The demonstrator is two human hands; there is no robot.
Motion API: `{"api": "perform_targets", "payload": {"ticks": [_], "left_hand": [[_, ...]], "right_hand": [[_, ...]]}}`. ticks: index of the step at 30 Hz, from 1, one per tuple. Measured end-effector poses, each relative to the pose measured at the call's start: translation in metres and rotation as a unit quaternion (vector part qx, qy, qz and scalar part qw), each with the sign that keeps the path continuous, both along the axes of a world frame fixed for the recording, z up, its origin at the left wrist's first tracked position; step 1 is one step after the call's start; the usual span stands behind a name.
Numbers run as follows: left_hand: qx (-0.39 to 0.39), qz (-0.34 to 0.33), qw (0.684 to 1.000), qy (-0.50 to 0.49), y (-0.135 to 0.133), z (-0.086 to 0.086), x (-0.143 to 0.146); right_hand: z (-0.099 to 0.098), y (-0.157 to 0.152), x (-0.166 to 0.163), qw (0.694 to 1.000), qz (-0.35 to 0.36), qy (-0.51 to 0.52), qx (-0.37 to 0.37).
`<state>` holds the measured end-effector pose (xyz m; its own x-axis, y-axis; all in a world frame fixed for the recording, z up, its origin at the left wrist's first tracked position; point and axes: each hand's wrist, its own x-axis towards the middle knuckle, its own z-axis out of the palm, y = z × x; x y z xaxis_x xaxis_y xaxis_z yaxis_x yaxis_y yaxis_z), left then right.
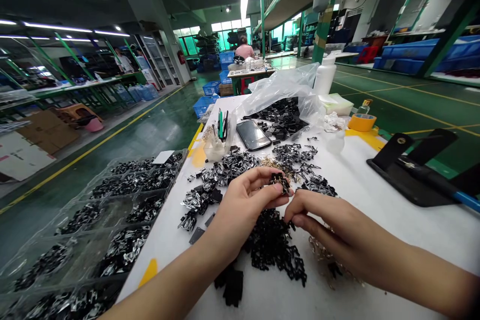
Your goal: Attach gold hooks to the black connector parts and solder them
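Nearest my view, my right hand (337, 227) curls half-closed above the black metal clips (272, 252) at six o'clock, its hold unclear, while my left hand (242, 205) pinches a small clip bunch (279, 183), which calls for steady fingertip control over the table (375, 220).

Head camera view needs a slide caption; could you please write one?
Left hand pinches metal parts, right hand beside it, at a white bench by a divided tray.
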<state>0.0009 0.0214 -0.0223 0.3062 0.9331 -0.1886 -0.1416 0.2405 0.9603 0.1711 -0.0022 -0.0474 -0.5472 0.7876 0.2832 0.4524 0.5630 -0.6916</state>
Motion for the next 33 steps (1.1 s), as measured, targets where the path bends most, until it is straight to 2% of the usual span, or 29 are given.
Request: {"api": "perform_targets", "payload": {"ticks": [6, 10, 13, 16, 21, 28, 33], "left_hand": [[0.008, -0.006, 1.0, 0.005, 0.0, 0.002, 0.0], [0.004, -0.003, 1.0, 0.01, -0.001, 0.003, 0.001], [0.004, -0.006, 1.0, 0.016, -0.001, 0.002, 0.001], [0.011, -0.012, 1.0, 0.021, 0.0, 0.002, 0.0], [0.046, -0.013, 0.998, 0.052, -0.001, 0.002, 0.0], [0.056, -0.042, 0.994, 0.078, 0.001, 0.0, -0.003], [0.061, -0.039, 0.992, 0.102, 0.0, -0.001, -0.003]], "right_hand": [[0.004, 0.0, 0.002, 0.992, -0.012, 0.031, -0.122], [0.007, 0.002, 0.003, 0.968, 0.001, 0.127, -0.216], [0.01, 0.001, 0.004, 0.949, -0.002, 0.193, -0.251], [0.012, -0.001, 0.006, 0.939, -0.006, 0.219, -0.266], [0.013, 0.0, 0.005, 0.94, -0.027, 0.215, -0.263], [0.007, 0.003, 0.006, 0.917, -0.056, 0.299, -0.257], [0.008, 0.003, 0.008, 0.937, -0.081, 0.26, -0.22]]}}
